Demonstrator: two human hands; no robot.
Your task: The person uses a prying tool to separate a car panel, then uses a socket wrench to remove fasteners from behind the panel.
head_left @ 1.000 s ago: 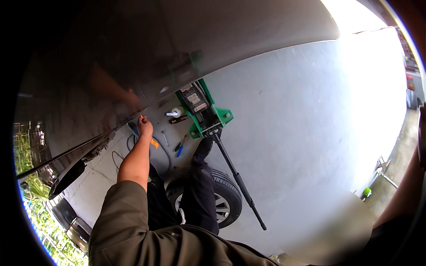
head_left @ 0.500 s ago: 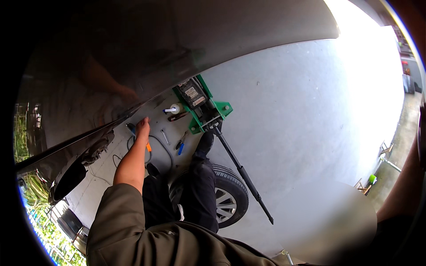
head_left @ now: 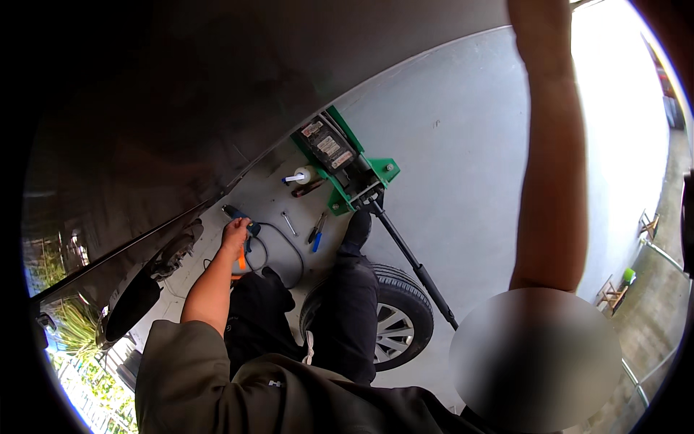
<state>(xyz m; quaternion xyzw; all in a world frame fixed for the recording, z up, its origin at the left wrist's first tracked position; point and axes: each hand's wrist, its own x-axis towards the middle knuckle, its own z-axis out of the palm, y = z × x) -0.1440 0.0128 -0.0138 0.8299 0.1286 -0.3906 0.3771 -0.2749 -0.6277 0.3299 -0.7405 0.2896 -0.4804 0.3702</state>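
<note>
Left fingers (head_left: 236, 233) curled around orange-handled tool (head_left: 241, 257)

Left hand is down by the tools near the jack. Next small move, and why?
Probably close the left hand on the orange-handled tool and lift it off the floor. The hand sits right at that handle, while the wrench and blue-handled tool lie apart, nearer the green jack.
</note>
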